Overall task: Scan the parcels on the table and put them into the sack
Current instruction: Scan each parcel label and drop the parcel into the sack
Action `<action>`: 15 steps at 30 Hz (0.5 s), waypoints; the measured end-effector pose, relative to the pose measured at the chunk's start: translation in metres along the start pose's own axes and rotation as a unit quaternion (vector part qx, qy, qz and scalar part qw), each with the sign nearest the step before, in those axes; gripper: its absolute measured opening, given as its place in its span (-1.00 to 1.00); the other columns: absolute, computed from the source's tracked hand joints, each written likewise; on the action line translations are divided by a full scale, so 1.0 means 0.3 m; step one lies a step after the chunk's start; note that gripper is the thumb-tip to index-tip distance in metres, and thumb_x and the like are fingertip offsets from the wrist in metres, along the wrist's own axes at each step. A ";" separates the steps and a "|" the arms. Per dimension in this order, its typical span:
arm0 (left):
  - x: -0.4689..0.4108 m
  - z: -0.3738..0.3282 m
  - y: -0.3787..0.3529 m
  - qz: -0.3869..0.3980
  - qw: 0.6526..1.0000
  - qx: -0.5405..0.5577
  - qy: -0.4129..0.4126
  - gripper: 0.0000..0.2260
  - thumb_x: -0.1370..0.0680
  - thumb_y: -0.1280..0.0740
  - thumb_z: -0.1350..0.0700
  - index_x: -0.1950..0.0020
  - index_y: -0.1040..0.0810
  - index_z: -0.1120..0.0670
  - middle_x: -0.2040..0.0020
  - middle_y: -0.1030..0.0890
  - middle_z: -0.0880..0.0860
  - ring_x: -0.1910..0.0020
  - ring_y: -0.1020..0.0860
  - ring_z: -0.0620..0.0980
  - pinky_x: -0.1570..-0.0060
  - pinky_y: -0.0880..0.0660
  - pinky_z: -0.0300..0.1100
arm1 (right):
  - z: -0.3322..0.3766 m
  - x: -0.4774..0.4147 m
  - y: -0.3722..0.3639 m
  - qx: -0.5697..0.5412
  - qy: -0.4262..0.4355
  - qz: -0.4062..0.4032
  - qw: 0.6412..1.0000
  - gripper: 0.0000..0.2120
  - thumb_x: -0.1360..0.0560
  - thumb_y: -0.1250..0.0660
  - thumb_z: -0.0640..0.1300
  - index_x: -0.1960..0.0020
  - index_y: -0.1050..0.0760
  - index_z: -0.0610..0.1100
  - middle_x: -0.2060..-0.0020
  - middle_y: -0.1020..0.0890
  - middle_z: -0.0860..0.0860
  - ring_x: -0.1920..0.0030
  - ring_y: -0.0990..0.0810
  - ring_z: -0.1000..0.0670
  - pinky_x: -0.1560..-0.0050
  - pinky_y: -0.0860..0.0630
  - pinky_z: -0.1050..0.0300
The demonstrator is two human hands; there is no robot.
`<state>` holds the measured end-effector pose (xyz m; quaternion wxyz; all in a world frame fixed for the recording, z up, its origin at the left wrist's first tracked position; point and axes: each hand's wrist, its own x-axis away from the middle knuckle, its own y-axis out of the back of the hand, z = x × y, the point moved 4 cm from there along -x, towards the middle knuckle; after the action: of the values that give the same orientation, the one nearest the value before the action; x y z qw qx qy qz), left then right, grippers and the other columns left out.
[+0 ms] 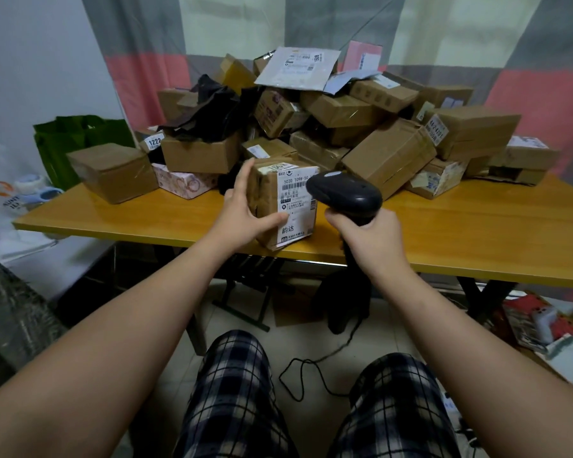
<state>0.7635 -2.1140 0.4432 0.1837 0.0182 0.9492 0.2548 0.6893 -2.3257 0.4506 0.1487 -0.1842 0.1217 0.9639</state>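
The left hand grips a box by its left side, fingers up along the far edge and thumb laid across the white label. The box is tilted, label towards the camera, at the table's front edge about midway along (whether its lower corner rests on the wood I cannot tell). The right hand is wrapped tight round the handle of a black scanner, whose head sits just before the label's upper right corner. Behind, a pile of cardboard parcels and mailers fills the table's back edge. A green bag stands at the far left corner. A cable loops on the floor.
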 end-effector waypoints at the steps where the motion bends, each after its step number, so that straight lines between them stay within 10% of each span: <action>1: -0.007 0.001 0.001 0.002 1.000 -0.004 -0.003 -0.06 -0.36 -0.55 -0.04 -0.51 0.04 -0.27 -0.41 -0.24 0.13 -0.37 -0.30 0.09 -0.39 -0.30 0.13 | -0.007 0.009 -0.007 0.009 0.001 0.007 1.000 -0.75 -0.39 -0.49 -0.03 -0.03 -0.62 -0.08 0.26 -0.63 0.06 0.13 -0.63 -0.01 0.12 -0.55 0.07; 15: -0.058 0.031 0.015 0.007 1.000 0.026 0.005 -0.08 -0.36 -0.55 -0.03 -0.49 0.02 -0.26 -0.44 -0.27 0.12 -0.41 -0.30 0.13 -0.34 -0.36 0.17 | -0.007 0.028 -0.020 0.043 0.015 0.027 0.999 -0.86 -0.42 -0.45 -0.01 0.05 -0.58 -0.01 0.32 -0.59 0.13 0.20 -0.61 0.08 0.25 -0.45 0.32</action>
<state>0.7828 -2.1079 0.4438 0.1767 0.0286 0.9563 0.2310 0.6846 -2.3187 0.4443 0.1284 -0.1890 0.1707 0.9585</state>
